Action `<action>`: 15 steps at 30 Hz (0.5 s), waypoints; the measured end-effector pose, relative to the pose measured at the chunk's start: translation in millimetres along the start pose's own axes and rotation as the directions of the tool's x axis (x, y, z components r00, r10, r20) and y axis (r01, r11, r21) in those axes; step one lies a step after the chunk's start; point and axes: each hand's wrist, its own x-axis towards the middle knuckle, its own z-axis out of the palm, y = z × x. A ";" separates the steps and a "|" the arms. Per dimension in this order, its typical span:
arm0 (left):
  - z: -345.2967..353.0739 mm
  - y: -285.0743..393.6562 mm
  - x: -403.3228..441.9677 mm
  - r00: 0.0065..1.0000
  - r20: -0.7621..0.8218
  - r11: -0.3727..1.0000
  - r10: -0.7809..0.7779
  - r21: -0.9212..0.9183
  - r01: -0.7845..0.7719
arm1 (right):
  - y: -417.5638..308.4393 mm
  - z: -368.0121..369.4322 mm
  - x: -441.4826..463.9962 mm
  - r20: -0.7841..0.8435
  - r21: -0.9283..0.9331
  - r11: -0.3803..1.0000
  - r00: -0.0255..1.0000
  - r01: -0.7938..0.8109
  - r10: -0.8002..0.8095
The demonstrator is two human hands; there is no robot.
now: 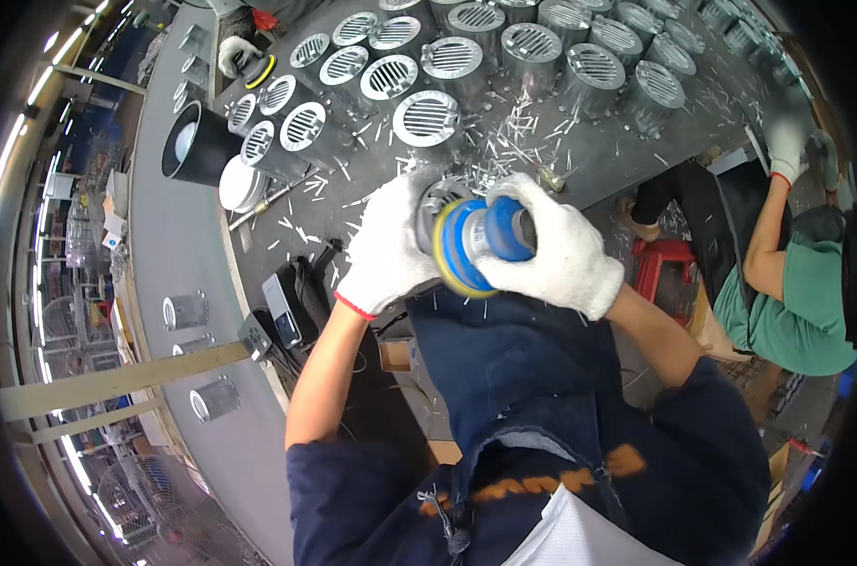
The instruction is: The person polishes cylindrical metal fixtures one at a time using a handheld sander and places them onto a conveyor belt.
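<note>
My right hand, in a white knit glove, is wrapped round a blue round tool with a yellow rim. The tool's yellow-rimmed face is against a metal cylinder with a slotted top. My left hand, also gloved in white with a red cuff, holds that cylinder from the left side. Part of the cylinder is hidden by the tool and the glove. Just beyond my hands, a slotted metal cylinder stands on the dark table.
Many slotted cylinders stand at the back, among scattered metal slivers. A black bin and white lids lie at the left. A co-worker's gloved hand holds another tool. At right are a red stool and a person in green.
</note>
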 end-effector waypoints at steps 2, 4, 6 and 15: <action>2.6 -5.2 -7.2 1.000 -0.019 1.000 -0.001 0.000 0.001 | 2.0 10.0 0.8 -0.006 0.018 1.000 1.000 0.010 -0.010; 4.1 -11.4 -12.2 0.999 -0.052 0.998 -0.016 -0.067 0.012 | -2.2 13.7 5.2 -0.023 0.006 0.999 0.999 0.045 -0.044; 6.7 -20.0 -11.5 0.998 -0.060 0.995 -0.010 -0.096 0.005 | -4.3 13.3 8.3 -0.003 -0.002 0.998 0.998 0.057 -0.057; 5.4 -27.0 -28.3 0.999 -0.014 0.983 0.050 0.178 -0.047 | -12.9 2.6 0.2 0.115 -0.075 0.971 0.969 0.226 -0.217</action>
